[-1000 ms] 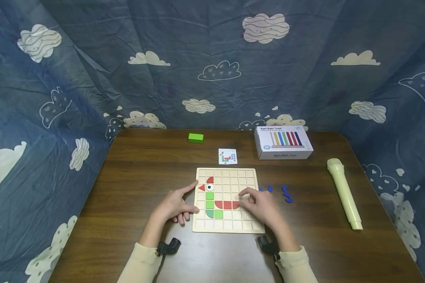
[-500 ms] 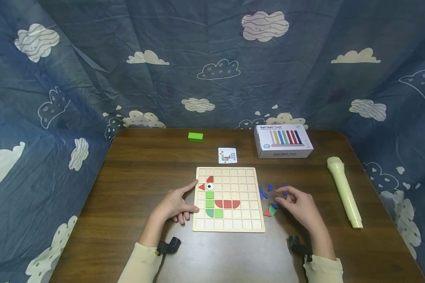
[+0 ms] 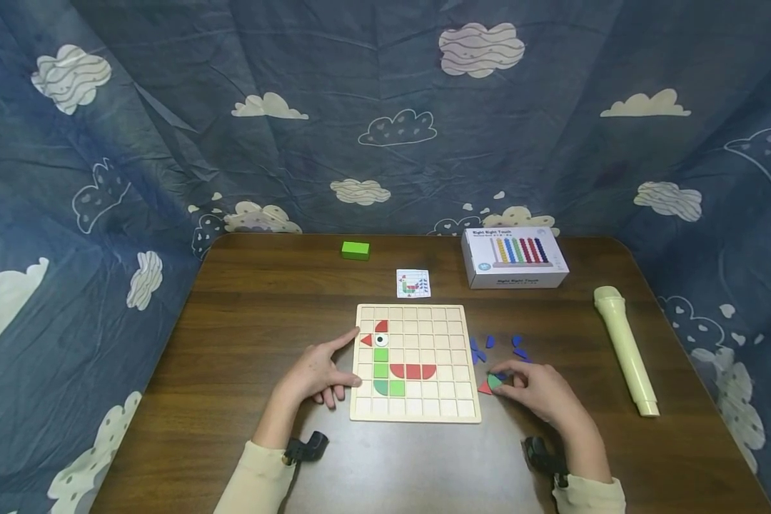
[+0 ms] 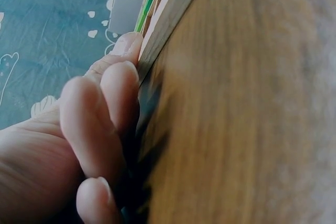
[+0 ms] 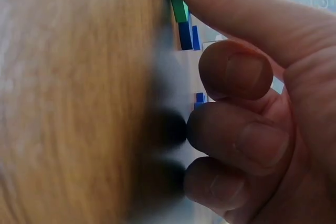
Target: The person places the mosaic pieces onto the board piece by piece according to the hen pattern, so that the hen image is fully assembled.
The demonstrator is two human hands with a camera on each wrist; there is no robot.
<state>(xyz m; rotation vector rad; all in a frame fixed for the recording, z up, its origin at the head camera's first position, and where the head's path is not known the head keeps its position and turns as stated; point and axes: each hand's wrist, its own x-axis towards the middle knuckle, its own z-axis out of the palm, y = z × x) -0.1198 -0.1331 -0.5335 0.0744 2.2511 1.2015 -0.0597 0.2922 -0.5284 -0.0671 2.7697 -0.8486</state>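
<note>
At the near edge of the brown table (image 3: 244, 335), a person's right hand (image 3: 540, 396) has dropped back toward the body since half a second ago, when it hovered over the scattered blue pieces (image 3: 496, 348); it now sits at about four o'clock of the wooden grid board (image 3: 446, 410), its forefinger tip touching a green piece (image 3: 495, 381) that lies against a red triangle (image 3: 485, 388) just off the board's right edge; the right wrist view shows the forefinger laid on the green piece's edge with the thumb and other fingers curled and apart from it, so nothing is yet pinched; the left hand (image 3: 315, 375) has not moved, fingers relaxed and spread on the tabletop, fingertips pressed against the board's left edge at nine o'clock, holding nothing; on the board the red and green shapes fill only the left and middle cells, leaving the right columns and bottom row bare; open tabletop lies between the board and the cream flashlight (image 3: 625, 350) at three o'clock; farther back, at twelve o'clock, a pattern card (image 3: 413, 283), then a white boxed abacus toy (image 3: 514, 258) at one o'clock and a green block (image 3: 355, 250) at eleven, close to the cloud-print backdrop (image 3: 385, 114).
</note>
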